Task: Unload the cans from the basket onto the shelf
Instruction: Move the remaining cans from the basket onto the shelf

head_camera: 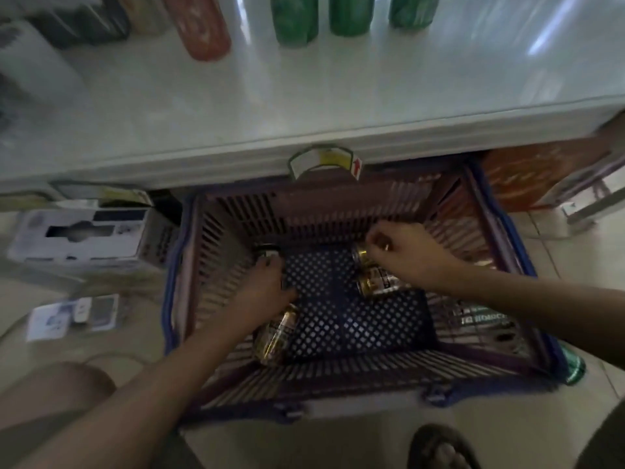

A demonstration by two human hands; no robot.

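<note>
Nearest the camera, at the basket's [341, 377] front wall, a person is crouching, both forearms reaching down inside, a sandalled foot [439, 445] planted just outside that wall. Along the basket's left side, the left hand [267, 289] is closing its fingers around an upright can [269, 253] in the far-left corner, while a gold-and-black can [275, 335] is lying on its side under the wrist. Toward the basket's middle, the right hand [402, 253] is pinching, fingertips together, at the top of another gold can [372, 275] lying on the mesh floor; whether it is truly gripped is hard to tell through the blur. Something lettered in the basket's right corner [483, 318] may be a further can. Beyond the basket's far rim, the pale shelf [304, 106] is already carrying three green cans [351, 13] and a red one [199, 27]. The unloading appears partly done, with at least three cans waiting to be lifted out.
</note>
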